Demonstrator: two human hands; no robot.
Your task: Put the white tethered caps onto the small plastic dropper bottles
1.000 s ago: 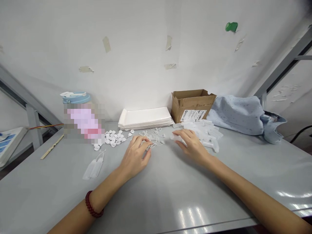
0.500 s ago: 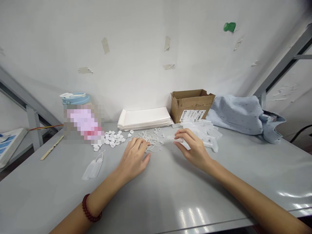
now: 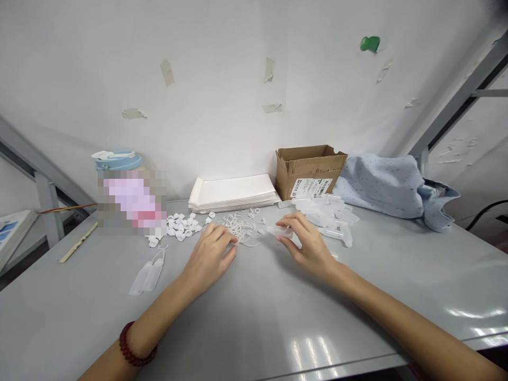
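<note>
My right hand (image 3: 304,241) pinches a small clear plastic bottle (image 3: 280,231) between thumb and fingers, just above the table. Its narrow end points left. Close behind that hand lies a pile of similar clear bottles (image 3: 337,217). My left hand (image 3: 212,254) is at the near-left edge of a tangle of thin white looped straps (image 3: 242,225). Its thumb and index fingertip are nearly together there; what is between them, if anything, I cannot make out. Beyond the left hand is a heap of small white caps (image 3: 182,226). Two strapped bottles (image 3: 147,276) lie to its left.
A stack of white sheets or sleeves (image 3: 234,193) lies against the wall, beside an open cardboard box (image 3: 311,172). Blue cloth (image 3: 381,185) is bunched at the right. A blue-lidded container (image 3: 119,160), partly blurred, and a thin wooden stick (image 3: 78,242) are on the left.
My left hand's thumb and fingers have closed toward each other by the straps. The bottle in my right hand has tilted and shows more of itself. The whole view has shifted slightly.
</note>
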